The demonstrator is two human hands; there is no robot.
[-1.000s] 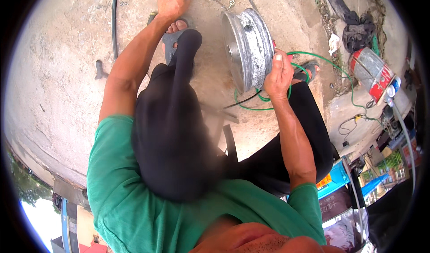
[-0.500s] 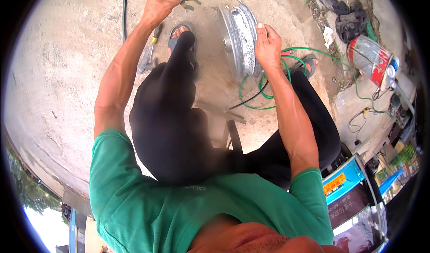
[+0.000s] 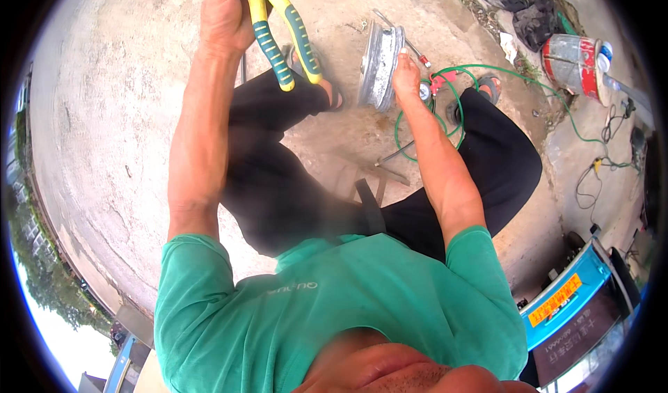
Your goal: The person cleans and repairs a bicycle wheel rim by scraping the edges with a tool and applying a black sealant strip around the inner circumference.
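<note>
My left hand (image 3: pixel 228 20) is raised at the top of the view, closed around the jaw end of a pair of pliers (image 3: pixel 300 39). Their two green-and-yellow handles hang toward me, spread apart; the jaws are mostly hidden by my fingers and the frame edge. On the ground between my feet stands a silver metal wheel rim (image 3: pixel 383 62), upright and slightly tilted. My right hand (image 3: pixel 407 80) grips its right side, fingers mostly out of sight behind the edge.
Beside the rim lie a green air hose (image 3: pixel 463 130), a round gauge (image 3: pixel 424 91) with a red part, and a metal bar. A red-and-grey bucket (image 3: pixel 570 66) and dark cloth (image 3: pixel 536 24) lie at the far right. A blue cabinet (image 3: pixel 570 295) stands close on my right.
My left hand has lifted the pliers from near the ground up closer to the camera. My right hand stays on the rim. My left knee has shifted, and the view has moved somewhat.
</note>
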